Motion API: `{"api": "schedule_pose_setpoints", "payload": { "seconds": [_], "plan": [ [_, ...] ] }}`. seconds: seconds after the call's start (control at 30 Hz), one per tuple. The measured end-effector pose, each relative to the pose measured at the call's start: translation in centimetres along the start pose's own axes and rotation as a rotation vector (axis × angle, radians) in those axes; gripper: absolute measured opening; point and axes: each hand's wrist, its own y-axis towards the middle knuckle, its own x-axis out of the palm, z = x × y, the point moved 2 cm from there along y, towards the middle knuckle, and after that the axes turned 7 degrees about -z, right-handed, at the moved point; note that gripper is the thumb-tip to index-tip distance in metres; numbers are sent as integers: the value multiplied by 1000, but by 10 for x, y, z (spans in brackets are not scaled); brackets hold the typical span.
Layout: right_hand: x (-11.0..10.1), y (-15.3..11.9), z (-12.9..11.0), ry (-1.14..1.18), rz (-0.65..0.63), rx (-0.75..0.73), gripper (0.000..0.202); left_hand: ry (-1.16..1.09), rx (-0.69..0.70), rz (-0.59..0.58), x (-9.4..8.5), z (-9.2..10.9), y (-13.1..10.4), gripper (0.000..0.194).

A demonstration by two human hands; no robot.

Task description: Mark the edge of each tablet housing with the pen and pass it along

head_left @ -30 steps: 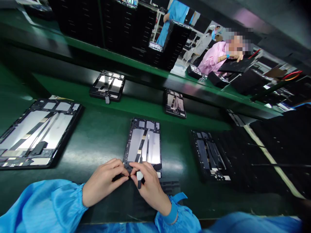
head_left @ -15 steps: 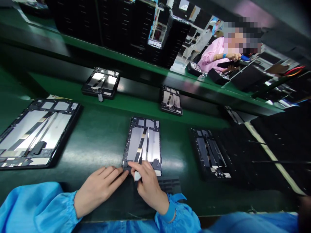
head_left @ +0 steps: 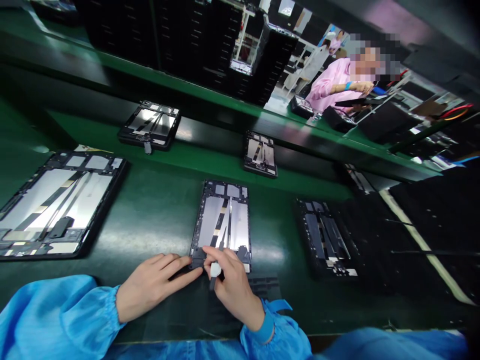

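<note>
An opened tablet (head_left: 205, 220), its silver battery area and ribbon cables exposed, lies on the green bench in front of me. My left hand (head_left: 152, 284) is flat with fingers stretched out, the index finger and thumb tips at the tablet's lower left corner. Over the tablet's lower edge, my right hand (head_left: 233, 282) is closed around a slim black pointed tool (head_left: 222, 241). The tool's thin tip points away from me. A white part (head_left: 215, 270) shows between my right fingers; whether it belongs to the tool I cannot tell. My right fingertips hide part of the lower board.
Other opened tablets lie around: a large one (head_left: 101, 195) at left, a darker one (head_left: 317, 240) at right, and two behind, one left (head_left: 150, 125) and one right (head_left: 260, 153). A black ribbed pad (head_left: 266, 287) sits below the tablet. Across the bench is a person in pink (head_left: 330, 80).
The two back tablets have slid slightly left. My right hand has shifted a little right and turned, so the white part shows rounder. My left hand stays at the corner.
</note>
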Motion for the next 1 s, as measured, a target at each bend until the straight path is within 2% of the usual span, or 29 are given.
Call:
{"api": "schedule_pose_setpoints", "payload": {
  "seconds": [0.17, 0.33, 0.43, 0.6, 0.7, 1.0],
  "plan": [
    [-13, -7, -4, 134, 62, -1, 31, 1, -13, 75, 5, 3, 7, 41],
    [-19, -32, 1, 411, 99, 210, 31, -34, -49, 58, 11, 5, 7, 41],
    [-14, -37, 3, 498, 54, 306, 33, -45, -56, 54, 12, 5, 6, 40],
    [-15, -26, -4, 332, -1, 272, 16, -49, -60, 63, 12, 5, 5, 39],
    [-21, -25, -4, 229, 14, 247, 15, -53, -63, 61, 13, 5, 4, 41],
    [-33, -40, 12, 359, 94, 333, 15, -73, -61, 58, 16, 2, -1, 42]
  ]
}}
